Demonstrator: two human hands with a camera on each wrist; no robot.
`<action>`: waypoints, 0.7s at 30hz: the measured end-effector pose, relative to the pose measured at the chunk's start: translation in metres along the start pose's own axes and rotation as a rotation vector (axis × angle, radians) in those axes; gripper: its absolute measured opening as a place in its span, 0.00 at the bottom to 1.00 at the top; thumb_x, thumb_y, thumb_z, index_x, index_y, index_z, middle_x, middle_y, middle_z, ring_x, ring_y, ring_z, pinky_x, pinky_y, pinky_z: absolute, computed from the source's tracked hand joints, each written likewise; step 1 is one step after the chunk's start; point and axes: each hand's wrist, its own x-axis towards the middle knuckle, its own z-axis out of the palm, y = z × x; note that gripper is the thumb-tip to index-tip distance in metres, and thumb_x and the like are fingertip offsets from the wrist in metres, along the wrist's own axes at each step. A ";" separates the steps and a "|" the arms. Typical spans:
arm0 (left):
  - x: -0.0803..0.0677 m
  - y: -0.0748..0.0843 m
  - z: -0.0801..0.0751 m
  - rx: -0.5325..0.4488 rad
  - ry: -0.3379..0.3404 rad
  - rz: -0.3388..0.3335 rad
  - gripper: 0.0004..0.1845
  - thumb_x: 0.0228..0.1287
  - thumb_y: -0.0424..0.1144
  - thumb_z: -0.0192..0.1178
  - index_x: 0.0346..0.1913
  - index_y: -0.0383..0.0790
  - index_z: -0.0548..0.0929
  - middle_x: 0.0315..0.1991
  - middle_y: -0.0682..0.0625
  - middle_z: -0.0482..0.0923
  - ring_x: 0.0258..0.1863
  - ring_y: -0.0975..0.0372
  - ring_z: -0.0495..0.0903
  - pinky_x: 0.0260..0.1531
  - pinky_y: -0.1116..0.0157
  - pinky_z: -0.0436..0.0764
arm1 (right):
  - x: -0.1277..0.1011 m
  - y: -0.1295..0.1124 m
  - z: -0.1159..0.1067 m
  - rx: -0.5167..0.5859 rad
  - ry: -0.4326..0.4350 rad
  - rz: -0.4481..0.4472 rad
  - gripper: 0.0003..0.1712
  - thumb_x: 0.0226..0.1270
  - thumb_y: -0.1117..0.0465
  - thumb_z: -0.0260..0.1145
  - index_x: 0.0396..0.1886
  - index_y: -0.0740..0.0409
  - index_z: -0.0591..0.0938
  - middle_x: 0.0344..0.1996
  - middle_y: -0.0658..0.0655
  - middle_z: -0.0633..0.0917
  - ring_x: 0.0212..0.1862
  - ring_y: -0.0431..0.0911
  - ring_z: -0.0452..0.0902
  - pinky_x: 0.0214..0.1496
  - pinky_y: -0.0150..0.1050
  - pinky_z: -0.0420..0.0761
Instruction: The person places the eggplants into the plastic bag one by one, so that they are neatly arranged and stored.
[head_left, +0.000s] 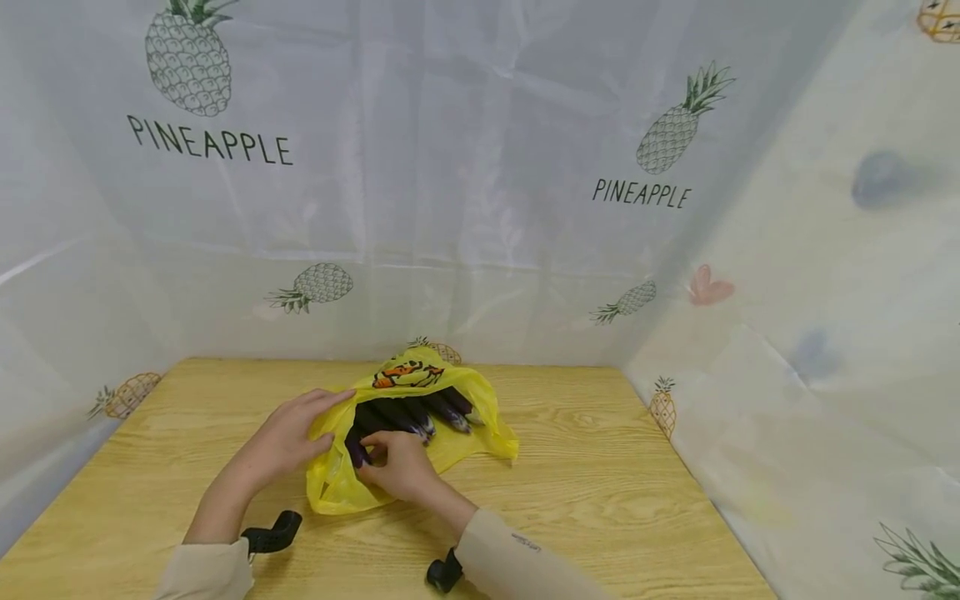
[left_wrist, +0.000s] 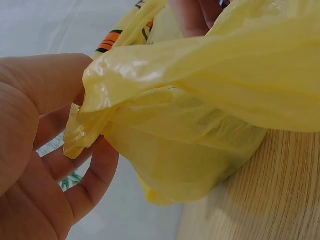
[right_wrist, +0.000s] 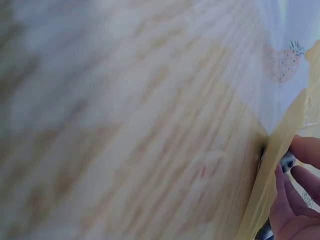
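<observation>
My left hand (head_left: 288,433) pinches the rim of the yellow bag (head_left: 450,446) mid-table while my right hand (head_left: 397,467) curls round a dark tube (head_left: 358,448) inside, so I'd hold that mouth wide and taut.

Lighting's soft and even, pretty bright, no hard shadows on the table (head_left: 600,467). Head view is sharp but bends a bit at the edges. Right wrist view is badly smeared and blurry. The yellow bag (left_wrist: 210,100) shows mild glossy glare up close.
</observation>
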 end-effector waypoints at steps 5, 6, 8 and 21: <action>-0.002 -0.001 0.001 -0.008 0.000 -0.006 0.35 0.64 0.26 0.71 0.75 0.40 0.77 0.64 0.42 0.81 0.60 0.43 0.82 0.54 0.43 0.84 | 0.001 -0.003 0.003 0.021 0.010 0.024 0.21 0.66 0.58 0.79 0.58 0.55 0.90 0.41 0.49 0.91 0.40 0.34 0.84 0.40 0.25 0.80; -0.003 -0.001 0.000 -0.010 -0.001 -0.005 0.35 0.64 0.26 0.71 0.75 0.40 0.77 0.64 0.41 0.81 0.60 0.43 0.81 0.53 0.44 0.84 | 0.000 -0.004 0.002 0.033 0.009 0.023 0.21 0.66 0.58 0.79 0.58 0.56 0.90 0.42 0.50 0.91 0.40 0.35 0.84 0.41 0.26 0.80; -0.003 -0.002 0.000 -0.007 0.001 -0.001 0.35 0.64 0.26 0.71 0.75 0.40 0.77 0.64 0.41 0.81 0.60 0.43 0.81 0.52 0.45 0.84 | -0.002 -0.004 -0.002 0.057 0.006 0.021 0.21 0.66 0.58 0.79 0.58 0.57 0.89 0.42 0.51 0.91 0.41 0.37 0.84 0.42 0.27 0.81; -0.005 -0.005 -0.003 -0.016 0.005 0.026 0.36 0.64 0.28 0.72 0.76 0.42 0.76 0.63 0.42 0.81 0.55 0.48 0.83 0.50 0.46 0.84 | -0.027 0.017 -0.049 0.158 -0.033 0.019 0.25 0.70 0.58 0.76 0.65 0.57 0.85 0.52 0.60 0.88 0.40 0.39 0.86 0.40 0.29 0.84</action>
